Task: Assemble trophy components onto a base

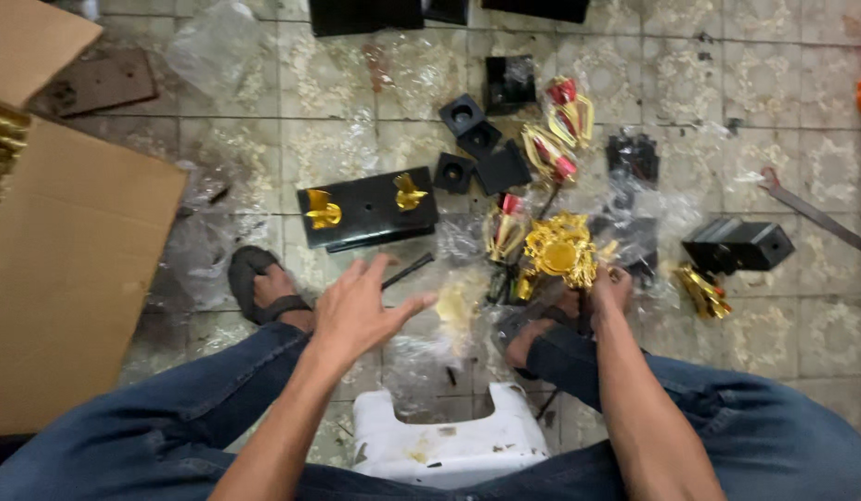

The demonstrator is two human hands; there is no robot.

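My left hand (361, 311) hovers over the tiled floor with fingers spread, holding nothing, just in front of a thin black rod (407, 271). My right hand (608, 288) is down by my right foot, fingers closed on a gold ornate trophy piece (560, 249). Beyond the left hand lies a flat black base (367, 209) carrying two small gold figures (323, 211). Small black square blocks (467, 139) and red-and-gold trophy parts (560, 125) lie farther off.
I sit on a white plastic stool (449, 441), both feet in sandals on the floor. A large cardboard box (64, 250) stands at the left. Clear plastic wrappers (217, 51) are scattered about. A black block (737, 244) and gold piece (701, 290) lie right.
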